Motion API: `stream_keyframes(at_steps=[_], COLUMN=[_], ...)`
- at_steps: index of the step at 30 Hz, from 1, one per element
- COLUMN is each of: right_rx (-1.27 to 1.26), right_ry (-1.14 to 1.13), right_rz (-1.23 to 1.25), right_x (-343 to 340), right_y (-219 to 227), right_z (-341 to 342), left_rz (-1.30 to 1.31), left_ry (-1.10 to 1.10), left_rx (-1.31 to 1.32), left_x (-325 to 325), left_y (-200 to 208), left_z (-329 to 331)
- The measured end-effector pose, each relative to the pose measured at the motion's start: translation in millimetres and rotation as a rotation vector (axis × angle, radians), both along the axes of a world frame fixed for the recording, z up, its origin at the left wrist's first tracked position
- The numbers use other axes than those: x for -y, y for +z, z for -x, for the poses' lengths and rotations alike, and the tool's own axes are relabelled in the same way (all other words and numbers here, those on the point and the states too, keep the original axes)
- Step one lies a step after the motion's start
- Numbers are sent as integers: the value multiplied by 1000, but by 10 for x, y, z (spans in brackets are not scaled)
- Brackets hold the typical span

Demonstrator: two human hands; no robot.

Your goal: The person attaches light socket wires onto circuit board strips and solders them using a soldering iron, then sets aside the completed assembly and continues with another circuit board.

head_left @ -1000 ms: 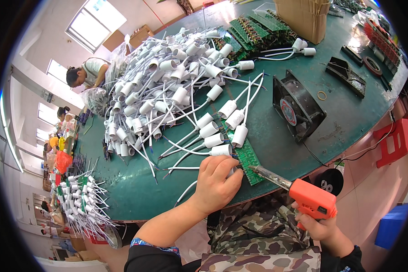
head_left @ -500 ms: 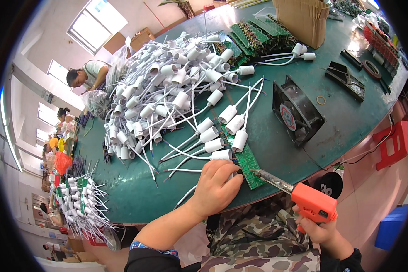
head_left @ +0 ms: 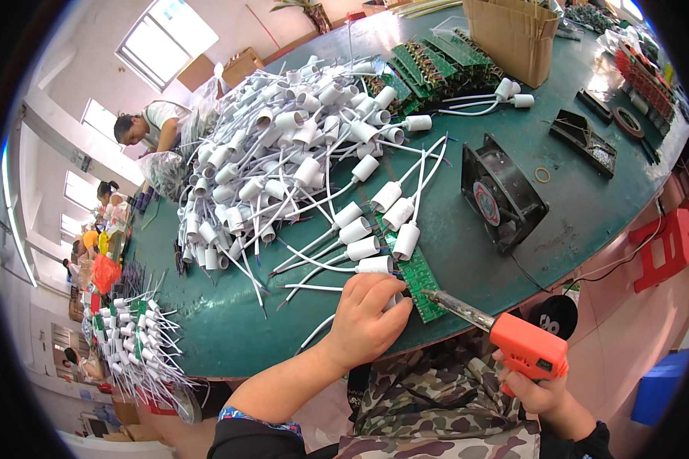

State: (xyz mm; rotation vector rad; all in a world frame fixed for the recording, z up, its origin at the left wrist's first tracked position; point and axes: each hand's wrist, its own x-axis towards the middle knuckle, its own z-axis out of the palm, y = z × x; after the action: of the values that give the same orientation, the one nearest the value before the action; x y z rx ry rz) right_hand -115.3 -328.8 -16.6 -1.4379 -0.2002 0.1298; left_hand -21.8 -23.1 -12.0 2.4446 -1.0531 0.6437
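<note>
My right hand (head_left: 534,386) is wrapped round the handle of an orange soldering gun (head_left: 527,344), whose metal tip touches the near end of a green circuit board (head_left: 416,277). Against the board's left edge, my left hand (head_left: 369,315) is closed on a white cylindrical socket (head_left: 393,301); my fingers cover most of it, and a white cable appears below them. Several more white sockets with cables line the board's left side, the closest being a socket (head_left: 374,265) just above my knuckles. Others lie over its far half, such as a tilted socket (head_left: 406,242).
A large heap of corded white sockets (head_left: 283,153) fills the table's left. Beyond the board stand a black fan (head_left: 501,195), stacked green boards (head_left: 436,61) and a cardboard box (head_left: 511,34). Finished-looking bundles (head_left: 138,336) lie far left. A co-worker (head_left: 157,126) bends over bags.
The whole view has shifted very slightly. Both hands keep their grips, and the soldering gun's tip stays on nearly the same part of the board.
</note>
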Motion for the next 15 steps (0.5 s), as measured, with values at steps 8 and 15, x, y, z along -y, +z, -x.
stream_keyframes(at_steps=[8, 15], right_rx=[-20, -45], right_ry=[44, 24], right_rz=[-28, -34], right_x=[-11, -62], right_y=[-46, -18], right_z=[24, 10], left_rz=[-18, -24], left_ry=[19, 19], left_rx=[15, 14], left_x=[10, 4], left_y=[-7, -24], left_z=[5, 4])
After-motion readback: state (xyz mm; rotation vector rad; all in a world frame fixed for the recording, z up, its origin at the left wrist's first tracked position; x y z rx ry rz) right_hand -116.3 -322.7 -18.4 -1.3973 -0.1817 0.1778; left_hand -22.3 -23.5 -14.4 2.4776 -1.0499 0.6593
